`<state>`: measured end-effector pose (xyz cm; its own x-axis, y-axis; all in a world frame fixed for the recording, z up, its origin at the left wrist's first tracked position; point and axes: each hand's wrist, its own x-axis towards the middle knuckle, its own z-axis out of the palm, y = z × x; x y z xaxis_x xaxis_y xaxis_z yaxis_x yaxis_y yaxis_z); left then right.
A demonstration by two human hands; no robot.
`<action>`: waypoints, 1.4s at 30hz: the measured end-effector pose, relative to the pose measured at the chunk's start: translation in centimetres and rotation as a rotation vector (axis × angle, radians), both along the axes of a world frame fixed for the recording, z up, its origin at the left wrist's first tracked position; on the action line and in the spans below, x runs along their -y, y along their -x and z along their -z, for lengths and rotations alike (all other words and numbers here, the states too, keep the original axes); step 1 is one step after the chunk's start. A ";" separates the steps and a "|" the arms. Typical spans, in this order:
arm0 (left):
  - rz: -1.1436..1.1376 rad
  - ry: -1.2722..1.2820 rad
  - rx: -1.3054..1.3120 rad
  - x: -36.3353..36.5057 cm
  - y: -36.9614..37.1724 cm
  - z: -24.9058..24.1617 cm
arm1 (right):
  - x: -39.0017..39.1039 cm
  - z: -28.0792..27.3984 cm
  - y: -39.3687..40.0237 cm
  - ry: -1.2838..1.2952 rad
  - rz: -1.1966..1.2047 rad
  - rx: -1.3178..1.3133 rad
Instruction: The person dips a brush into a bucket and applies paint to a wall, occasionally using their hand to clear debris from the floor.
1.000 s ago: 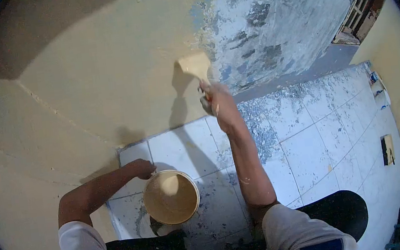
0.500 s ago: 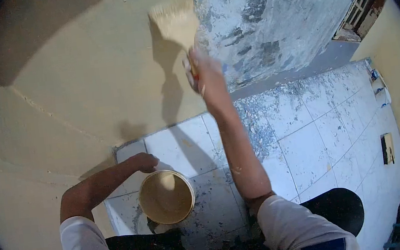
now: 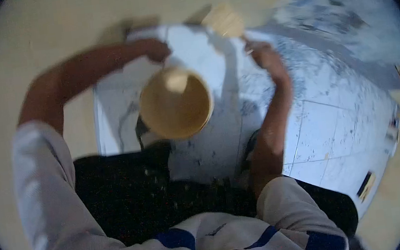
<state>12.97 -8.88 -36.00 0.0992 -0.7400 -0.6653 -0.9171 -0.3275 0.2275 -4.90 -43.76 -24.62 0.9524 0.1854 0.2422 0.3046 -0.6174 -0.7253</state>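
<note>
A wide brush [image 3: 225, 21] with pale yellowish bristles is in my right hand [image 3: 265, 53], whose fingers are wrapped round its handle. The bristles point up and to the left, in front of the foot of the wall. My left hand [image 3: 154, 50] is closed at the far rim of a round bucket [image 3: 176, 103], and the rim seems to be in its grip. Tan inner walls and a lighter patch show inside the bucket, which is right of my left forearm and below the brush.
A cream wall [image 3: 74, 20] runs along the left and top. Grey-blue patchy wall [image 3: 339, 0] stands at the upper right. White floor tiles [image 3: 319, 131] carry dark flakes. A small block [image 3: 366, 186] lies at the lower right.
The view has tilted down. My right hand has brought the brush down from the wall, closer to the bucket. The bucket and my left hand appear higher and larger in view.
</note>
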 end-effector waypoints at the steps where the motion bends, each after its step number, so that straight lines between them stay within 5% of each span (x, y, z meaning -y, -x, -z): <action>1: -0.003 -0.001 0.035 -0.2 0.4 -1.0 | 0.0 -1.9 -0.8 -0.028 -0.012 -0.174; 4: -0.023 -0.036 0.102 -0.8 1.3 -3.5 | -3.9 -14.2 -2.2 -0.100 -0.050 -0.540; 10: 0.029 -0.118 0.160 -1.0 2.9 -5.4 | -11.3 -20.0 -1.6 0.508 -0.726 0.130; 17: -0.025 0.052 0.081 -3.0 1.4 -3.3 | -17.8 -9.6 -0.1 0.726 -0.830 -0.008; 23: -0.064 0.061 0.025 -3.8 1.2 -2.4 | -19.7 -4.3 -0.1 0.585 -0.922 -0.056; 29: -0.081 0.057 -0.004 -4.3 1.7 -2.7 | -21.4 -2.3 0.1 0.768 -0.995 -0.089; 42: -0.087 0.060 -0.107 -3.2 2.2 -1.5 | -20.3 -2.3 0.8 0.545 -0.922 0.196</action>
<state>10.79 -5.70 -34.52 0.0955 -0.7705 -0.6302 -0.8552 -0.3874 0.3441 -5.66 -23.49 -22.36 0.3455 0.9374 0.0434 0.8963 -0.3159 -0.3110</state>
